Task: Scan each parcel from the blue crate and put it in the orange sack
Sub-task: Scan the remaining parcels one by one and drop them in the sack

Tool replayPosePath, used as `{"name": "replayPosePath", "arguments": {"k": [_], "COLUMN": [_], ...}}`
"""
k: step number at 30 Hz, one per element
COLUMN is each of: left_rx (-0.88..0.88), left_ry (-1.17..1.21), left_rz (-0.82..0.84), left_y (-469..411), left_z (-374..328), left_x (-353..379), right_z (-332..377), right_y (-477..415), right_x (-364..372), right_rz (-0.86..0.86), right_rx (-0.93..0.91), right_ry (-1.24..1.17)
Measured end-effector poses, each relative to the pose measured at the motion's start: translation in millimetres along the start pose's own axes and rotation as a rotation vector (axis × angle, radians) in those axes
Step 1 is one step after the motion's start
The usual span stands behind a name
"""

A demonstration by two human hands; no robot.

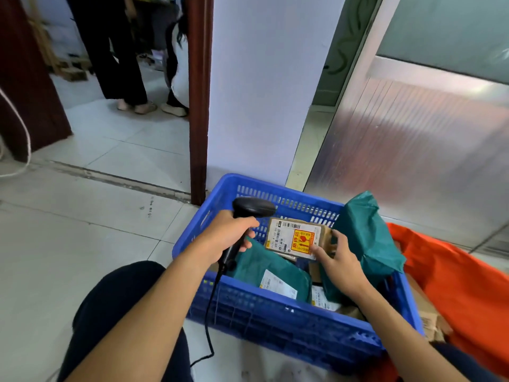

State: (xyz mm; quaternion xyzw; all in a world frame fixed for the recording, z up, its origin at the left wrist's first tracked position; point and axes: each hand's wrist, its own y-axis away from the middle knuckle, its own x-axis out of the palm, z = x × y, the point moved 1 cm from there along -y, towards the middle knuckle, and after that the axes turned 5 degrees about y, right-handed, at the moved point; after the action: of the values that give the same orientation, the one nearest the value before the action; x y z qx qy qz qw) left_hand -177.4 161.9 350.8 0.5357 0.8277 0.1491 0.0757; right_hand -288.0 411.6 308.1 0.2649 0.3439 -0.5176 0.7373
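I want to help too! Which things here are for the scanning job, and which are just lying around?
For the job: scanner, cardboard parcel, green parcels, blue crate, orange sack.
Just lying about: white cord, brown door frame, people beyond the doorway.

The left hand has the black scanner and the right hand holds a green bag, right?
Not quite. In the head view the right hand is holding a brown cardboard box, not a green bag. The left hand does have the black scanner.
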Motion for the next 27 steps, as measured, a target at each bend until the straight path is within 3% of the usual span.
{"name": "replayPosePath", "arguments": {"k": [12,27], "left_rx": [0.100,0.064], "left_ry": [-0.223,-0.130], "left_rz": [0.038,0.065], "left_y": [39,38], "left_z": [20,19], "left_x": [-4,1], "right_z": [-10,-12], "right_y": [28,35], "right_x": [-16,-22], "right_rz": [-0.098,-0.159], "right_rx": [0.022,-0.050], "right_ry": [-0.173,-0.185]}}
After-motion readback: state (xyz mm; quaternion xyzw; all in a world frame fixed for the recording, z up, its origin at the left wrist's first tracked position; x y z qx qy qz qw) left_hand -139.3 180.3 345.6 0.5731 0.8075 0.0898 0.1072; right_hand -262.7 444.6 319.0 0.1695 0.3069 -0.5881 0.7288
